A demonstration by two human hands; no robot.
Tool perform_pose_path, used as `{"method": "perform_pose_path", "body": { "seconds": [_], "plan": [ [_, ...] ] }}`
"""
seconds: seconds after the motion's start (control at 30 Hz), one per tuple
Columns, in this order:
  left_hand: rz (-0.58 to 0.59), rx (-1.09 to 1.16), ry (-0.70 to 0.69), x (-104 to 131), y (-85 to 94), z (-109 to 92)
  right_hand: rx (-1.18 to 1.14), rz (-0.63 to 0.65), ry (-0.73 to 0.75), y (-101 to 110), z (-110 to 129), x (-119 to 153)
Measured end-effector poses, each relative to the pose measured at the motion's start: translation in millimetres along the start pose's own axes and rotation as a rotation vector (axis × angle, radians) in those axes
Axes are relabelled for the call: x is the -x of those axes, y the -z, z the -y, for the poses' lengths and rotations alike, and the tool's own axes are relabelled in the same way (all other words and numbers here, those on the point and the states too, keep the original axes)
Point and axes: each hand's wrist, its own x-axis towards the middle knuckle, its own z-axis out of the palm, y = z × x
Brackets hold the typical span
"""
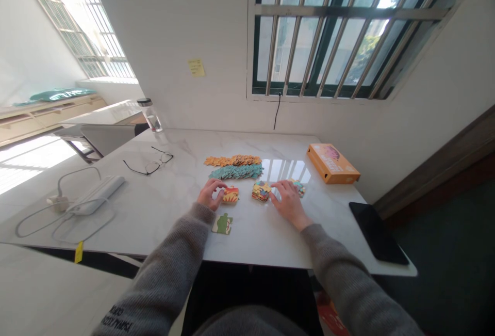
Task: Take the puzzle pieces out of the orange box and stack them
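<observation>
My left hand [211, 194] has its thumb and curled fingers at the left edge of an orange and yellow puzzle piece [231, 195], gripping it on the table. Just below lies a green puzzle piece [223, 224]. My right hand [289, 203] is open, palm down, with thumb and fingers apart. Its tips are beside a small stack of mixed-colour puzzle pieces [261, 191]. More puzzle pieces [299, 187] show behind its fingers, partly hidden. Farther back, a row of orange puzzle pieces [232, 160] lies above a row of teal puzzle pieces [236, 172].
An orange box [333, 163] stands at the back right, with a black tablet [377, 233] near the right edge. Glasses [150, 164], a white power strip [98, 195] with cables and a clear bottle [150, 115] are on the left of the white table [170, 222].
</observation>
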Motion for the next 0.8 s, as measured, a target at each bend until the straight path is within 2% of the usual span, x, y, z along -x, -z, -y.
{"method": "perform_pose_path", "body": {
  "seconds": [0.07,0.17,0.27,0.57,0.7,0.8],
  "plan": [
    [-0.001,0.000,0.005,0,-0.5,1,-0.001,0.007,-0.005,-10,17,-4],
    [0.000,0.002,0.005,1,-1.8,2,-0.001,-0.003,-0.023,-20,27,-7],
    [-0.001,0.008,0.000,2,-3.0,4,-0.018,-0.013,-0.044,-22,27,-7],
    [-0.018,0.029,-0.012,2,-4.8,3,0.032,0.094,-0.099,-17,29,-7],
    [-0.025,0.036,-0.016,2,-5.4,3,-0.036,0.056,-0.081,-18,27,-7],
    [-0.008,-0.002,-0.048,1,-5.9,-4,-0.112,-0.006,-0.011,-15,29,-6]
  ]
}}
